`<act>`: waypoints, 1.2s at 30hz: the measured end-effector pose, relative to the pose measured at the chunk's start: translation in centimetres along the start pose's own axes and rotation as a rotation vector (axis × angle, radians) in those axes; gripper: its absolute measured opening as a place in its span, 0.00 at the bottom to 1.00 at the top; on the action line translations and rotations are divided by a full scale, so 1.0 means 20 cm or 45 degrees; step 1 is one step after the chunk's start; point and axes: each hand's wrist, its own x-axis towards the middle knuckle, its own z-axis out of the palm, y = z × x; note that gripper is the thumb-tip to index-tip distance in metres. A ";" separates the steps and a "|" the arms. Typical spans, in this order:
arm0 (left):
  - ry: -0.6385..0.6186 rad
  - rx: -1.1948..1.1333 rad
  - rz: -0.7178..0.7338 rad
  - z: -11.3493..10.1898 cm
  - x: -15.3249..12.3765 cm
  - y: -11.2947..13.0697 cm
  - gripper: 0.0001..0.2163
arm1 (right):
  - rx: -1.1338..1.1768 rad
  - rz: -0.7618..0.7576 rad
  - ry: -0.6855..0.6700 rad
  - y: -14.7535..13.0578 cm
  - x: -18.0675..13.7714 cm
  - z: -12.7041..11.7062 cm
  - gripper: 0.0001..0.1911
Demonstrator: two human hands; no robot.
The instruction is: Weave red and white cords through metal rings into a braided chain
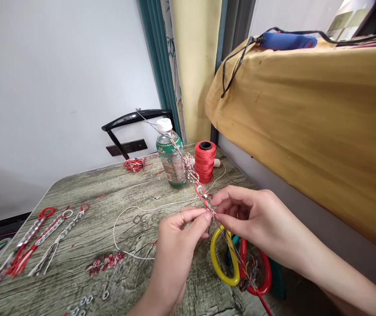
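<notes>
While pinching the braided cord (201, 191) near its lower part with the left hand (178, 243), thumb and index finger together on its strands, holding the right hand (263, 219) just beside. Resting the right thumb and fingertips at the same spot; cannot tell whether clamped on a strand. Following the cord upward from the fingers, can see silver links worked into it, then a bunch of loose string reaching the clear bottle (171, 153).

Standing upright on the bench (85, 188), that bottle: wrapped in a green label, closed by a white cap (164, 124), with string drawn around its neck. See a greenish tint through its base, but cannot tell what is inside. Just right of it, can see a red spool (204, 162), upright, wound with thread around a dark hollow core. At left of the bottle, find a red and white tangle (134, 165).

Below the hands, see a yellow handle (213, 256) and a red handle (267, 274), with dark strands crossing them. Toward the left edge, find three tasselled pendants (56, 224), side by side, each topped with a ring.
</notes>
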 end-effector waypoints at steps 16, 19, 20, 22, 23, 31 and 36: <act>-0.045 0.077 0.034 -0.01 0.02 0.00 0.05 | -0.570 -0.076 0.240 -0.01 -0.01 0.04 0.05; -0.063 0.061 -0.009 -0.01 0.03 0.00 0.03 | -0.459 -0.039 0.202 -0.01 -0.01 0.02 0.05; -0.077 0.052 -0.031 -0.01 0.03 0.00 0.03 | -0.417 -0.030 0.186 -0.01 -0.01 0.01 0.05; -0.091 0.037 -0.076 -0.02 0.03 0.00 0.03 | -0.342 -0.016 0.167 -0.02 -0.01 0.00 0.05; -0.094 0.031 -0.095 -0.02 0.03 0.01 0.03 | -0.312 -0.010 0.171 -0.02 0.00 -0.01 0.05; -0.270 0.059 -0.147 -0.03 0.03 0.01 0.05 | -0.174 0.032 0.176 -0.01 0.00 -0.03 0.05; -0.275 0.117 -0.124 -0.04 0.04 0.01 0.03 | 0.007 0.067 0.098 0.01 0.01 -0.05 0.06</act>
